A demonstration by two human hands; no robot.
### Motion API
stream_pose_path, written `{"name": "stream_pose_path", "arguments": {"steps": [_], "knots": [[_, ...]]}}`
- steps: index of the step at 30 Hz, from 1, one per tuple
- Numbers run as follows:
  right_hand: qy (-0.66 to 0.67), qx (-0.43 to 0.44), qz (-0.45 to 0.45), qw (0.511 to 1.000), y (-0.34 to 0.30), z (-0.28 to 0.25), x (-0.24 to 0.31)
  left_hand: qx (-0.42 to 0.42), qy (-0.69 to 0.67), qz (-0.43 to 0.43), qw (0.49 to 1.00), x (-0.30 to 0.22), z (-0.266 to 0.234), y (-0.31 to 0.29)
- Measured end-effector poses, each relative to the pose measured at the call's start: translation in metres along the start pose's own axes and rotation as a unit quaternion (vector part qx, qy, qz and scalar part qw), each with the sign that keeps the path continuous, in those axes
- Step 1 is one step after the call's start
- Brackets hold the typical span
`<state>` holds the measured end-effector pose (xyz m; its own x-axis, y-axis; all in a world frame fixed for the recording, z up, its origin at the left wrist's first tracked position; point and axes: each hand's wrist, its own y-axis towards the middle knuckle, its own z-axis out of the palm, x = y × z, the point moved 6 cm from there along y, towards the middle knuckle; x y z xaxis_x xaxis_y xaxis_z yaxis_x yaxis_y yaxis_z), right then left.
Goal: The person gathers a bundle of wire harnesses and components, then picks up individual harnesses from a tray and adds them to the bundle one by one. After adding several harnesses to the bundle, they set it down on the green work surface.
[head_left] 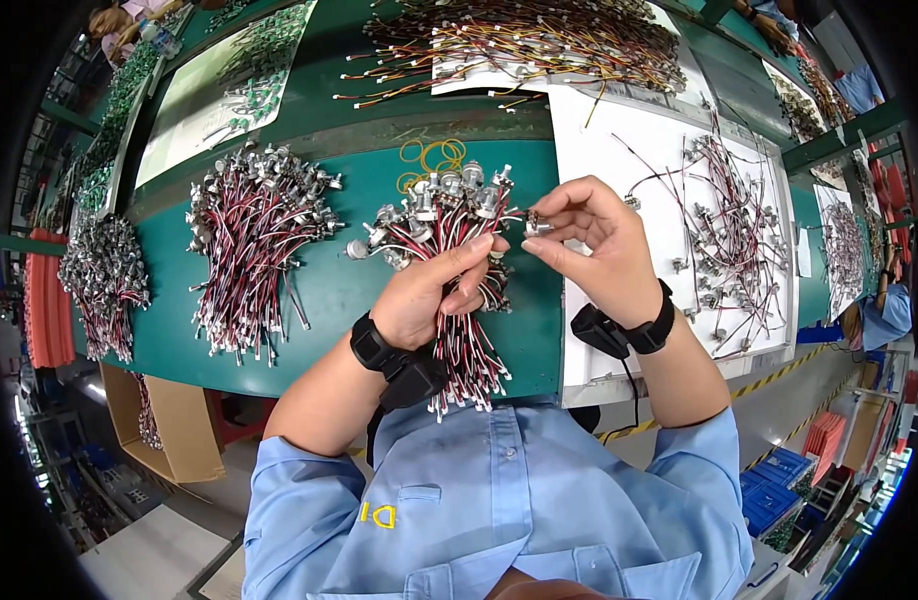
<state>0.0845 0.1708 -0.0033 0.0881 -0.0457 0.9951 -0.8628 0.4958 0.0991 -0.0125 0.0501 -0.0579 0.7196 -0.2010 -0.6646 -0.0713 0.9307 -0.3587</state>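
Observation:
My left hand is closed round a bundle of wired potentiometers. Their silver metal heads point away from me and the red, black and white wires hang toward my body, with small white plugs at the ends. Just right of the bundle's heads, my right hand pinches a single potentiometer between thumb and fingertips. Its wires run toward the bundle. Right of my right hand lies a loose, tangled pile of the same wired potentiometers on a white board.
Two more bundles, a near one and a farther-left one, lie on the green mat. Yellow rubber bands sit beyond my hands. Coloured wire harnesses cover the back shelf. A cardboard box stands below the left edge.

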Motion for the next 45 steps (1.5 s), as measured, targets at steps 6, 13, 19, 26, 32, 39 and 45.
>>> {"name": "stream_pose_path", "arguments": {"steps": [6,13,19,26,32,39,45], "knots": [[-0.044,0.032,-0.032,0.998,0.008,-0.005,0.006,-0.020,0.013,0.000,1.000,-0.006,-0.005,0.010],[-0.056,-0.018,-0.025,0.998,0.008,0.003,0.014,-0.013,0.007,0.003,1.000,-0.008,-0.009,-0.003],[-0.227,-0.069,-0.140,0.961,-0.012,-0.007,0.014,0.016,-0.007,-0.014,1.000,0.020,-0.003,0.003],[-0.234,0.002,-0.112,0.966,-0.006,0.011,0.015,0.004,-0.046,-0.010,0.999,0.009,0.005,-0.002],[-0.360,0.009,-0.183,0.915,0.001,0.024,0.032,0.049,-0.009,-0.016,0.999,0.007,-0.002,0.006],[-0.378,0.007,-0.195,0.905,-0.007,0.028,0.035,0.040,-0.022,-0.021,0.999,0.008,0.002,0.005],[-0.349,0.000,-0.140,0.927,-0.009,0.030,0.032,0.076,-0.015,-0.042,0.996,0.018,0.001,0.006]]}}
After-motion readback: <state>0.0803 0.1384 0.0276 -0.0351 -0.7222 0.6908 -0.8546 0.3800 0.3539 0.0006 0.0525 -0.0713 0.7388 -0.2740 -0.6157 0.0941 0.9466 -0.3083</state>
